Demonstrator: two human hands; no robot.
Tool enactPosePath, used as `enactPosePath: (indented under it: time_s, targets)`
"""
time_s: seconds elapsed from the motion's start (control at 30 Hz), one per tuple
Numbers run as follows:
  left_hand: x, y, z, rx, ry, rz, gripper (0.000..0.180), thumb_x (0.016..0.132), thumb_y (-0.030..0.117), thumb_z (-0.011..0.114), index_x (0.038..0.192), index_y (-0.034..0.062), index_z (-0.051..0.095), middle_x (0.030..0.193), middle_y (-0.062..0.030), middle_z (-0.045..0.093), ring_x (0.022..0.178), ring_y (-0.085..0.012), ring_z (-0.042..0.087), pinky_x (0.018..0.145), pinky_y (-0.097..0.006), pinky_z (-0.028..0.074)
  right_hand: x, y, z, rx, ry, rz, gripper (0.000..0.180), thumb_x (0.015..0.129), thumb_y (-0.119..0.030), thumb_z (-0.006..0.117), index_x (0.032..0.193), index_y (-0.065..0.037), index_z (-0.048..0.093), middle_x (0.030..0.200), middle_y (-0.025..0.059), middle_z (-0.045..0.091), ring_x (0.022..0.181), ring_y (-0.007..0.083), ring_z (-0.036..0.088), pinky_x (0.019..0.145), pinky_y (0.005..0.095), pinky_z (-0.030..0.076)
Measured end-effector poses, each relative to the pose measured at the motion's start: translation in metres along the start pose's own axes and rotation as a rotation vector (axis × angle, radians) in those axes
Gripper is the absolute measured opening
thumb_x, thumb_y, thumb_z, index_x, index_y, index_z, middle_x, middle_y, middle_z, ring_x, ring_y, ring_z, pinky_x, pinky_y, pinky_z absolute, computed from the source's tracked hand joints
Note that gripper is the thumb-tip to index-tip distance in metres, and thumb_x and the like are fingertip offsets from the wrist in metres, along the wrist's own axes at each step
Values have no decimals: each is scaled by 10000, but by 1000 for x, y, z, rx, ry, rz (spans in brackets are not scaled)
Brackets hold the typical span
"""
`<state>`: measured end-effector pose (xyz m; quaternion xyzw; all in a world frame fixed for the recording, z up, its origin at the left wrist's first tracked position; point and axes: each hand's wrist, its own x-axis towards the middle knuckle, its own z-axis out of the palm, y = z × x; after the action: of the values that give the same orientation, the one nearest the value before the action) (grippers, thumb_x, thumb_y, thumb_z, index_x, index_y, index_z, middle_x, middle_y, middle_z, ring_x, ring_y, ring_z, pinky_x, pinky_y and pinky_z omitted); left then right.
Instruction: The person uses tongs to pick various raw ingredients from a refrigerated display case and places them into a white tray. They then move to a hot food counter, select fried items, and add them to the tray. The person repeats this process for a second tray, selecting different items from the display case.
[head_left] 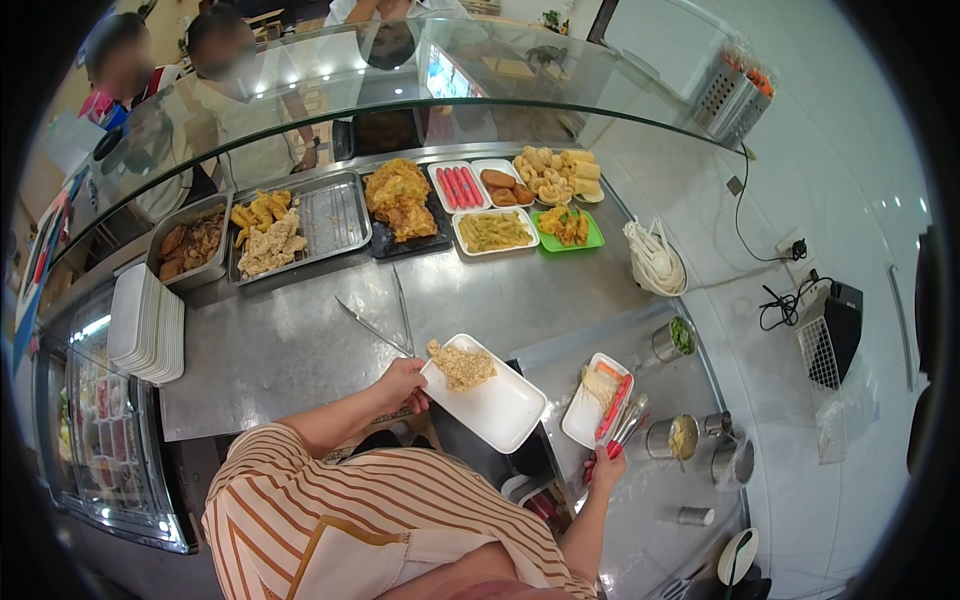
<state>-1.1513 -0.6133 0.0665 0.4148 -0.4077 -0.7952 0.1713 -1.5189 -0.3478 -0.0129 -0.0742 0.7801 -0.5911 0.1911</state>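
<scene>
My left hand [402,384] grips the left edge of a white rectangular plate [512,408]. A piece of pale, crumb-coated fried food [462,367] lies at the plate's far left end. Just beyond that hand, long metal tongs [372,322] rest spread on the steel counter; whether the hand touches them I cannot tell. My right hand [606,468] is closed round the red handle of a pair of metal tongs [632,418]. Their tips are beside a smaller white tray [577,425] holding red sticks [614,403], an orange piece and pale shreds [600,386].
Fried foods fill metal trays [334,216] and small dishes [494,246] along the back, under a glass guard [400,105]. Stacked white plates [146,325] stand at left. Metal cups [672,437] and a bundle of white bags [655,258] are at right. People stand beyond the glass.
</scene>
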Motion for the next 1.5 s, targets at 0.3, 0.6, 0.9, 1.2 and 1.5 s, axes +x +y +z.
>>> enactPosePath:
  time_s: [0.3, 0.6, 0.9, 1.2, 1.5]
  targets:
    - [4, 4, -1, 50, -11, 2, 258, 793, 16, 452, 1040, -21, 513, 668, -112, 598, 456, -159, 574, 344, -241, 461, 13, -3, -1, -83, 80, -7, 200, 717, -91, 628, 877, 15, 571, 638, 55, 569, 455, 146, 531, 393, 301, 424]
    - [13, 5, 10, 122, -59, -2, 244, 797, 3, 448, 1031, -44, 495, 677, -125, 595, 451, -157, 569, 337, -236, 452, 41, -13, -12, -242, 40, -2, 248, 643, -46, 636, 878, 32, 614, 637, 92, 595, 435, 158, 547, 408, 300, 456]
    - [13, 12, 28, 180, -55, -40, 259, 809, 0, 454, 1055, -55, 511, 688, -126, 600, 470, -157, 572, 356, -242, 456, 7, -16, -8, -209, 39, 45, 279, 624, -52, 641, 896, 6, 635, 697, 105, 625, 565, 198, 589, 470, 342, 457]
    - [41, 7, 59, 266, -93, -95, 295, 769, -25, 452, 1056, -41, 515, 673, -116, 595, 440, -172, 563, 329, -260, 450, -61, 13, -51, 27, 242, -3, 215, 650, 43, 562, 854, 2, 616, 766, 69, 617, 662, 145, 578, 561, 300, 470]
    - [68, -18, 86, 280, -214, -107, 190, 784, -21, 448, 959, -32, 521, 666, -125, 595, 460, -169, 572, 355, -259, 463, -92, 14, -89, 192, 337, 138, 216, 660, 62, 549, 870, 16, 575, 681, 64, 579, 475, 134, 528, 369, 266, 420]
